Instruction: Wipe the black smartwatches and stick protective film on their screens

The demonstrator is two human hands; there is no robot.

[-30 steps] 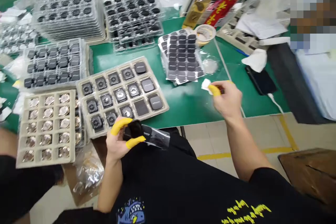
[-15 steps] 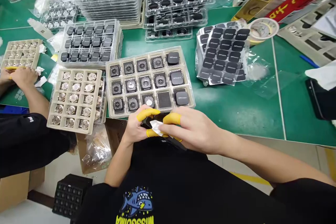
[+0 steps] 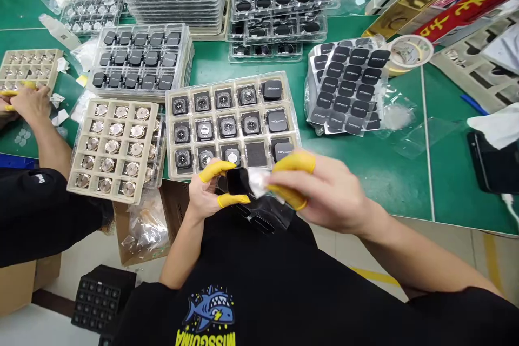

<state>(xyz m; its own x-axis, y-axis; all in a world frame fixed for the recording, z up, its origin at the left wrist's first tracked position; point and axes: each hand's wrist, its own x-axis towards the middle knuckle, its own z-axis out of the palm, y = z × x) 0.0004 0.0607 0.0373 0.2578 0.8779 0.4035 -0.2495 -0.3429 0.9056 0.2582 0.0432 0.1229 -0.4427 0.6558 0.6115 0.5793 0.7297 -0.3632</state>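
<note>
Gripping a smartwatch (image 3: 237, 180) in the left hand (image 3: 205, 193), pinching a blurry wipe (image 3: 258, 181) over it with the right hand (image 3: 334, 192), kinda hiding one end. Can't tell if touching. Got a watch tray (image 3: 256, 154) just beyond both.

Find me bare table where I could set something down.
Best, the green table between the clear crinkled film, the right hand and the black phone. A narrow strip lies between the beige compartment tray and the black-sticker sheets. Crowded: the left side and back, with stacked clear plastic trays.
</note>
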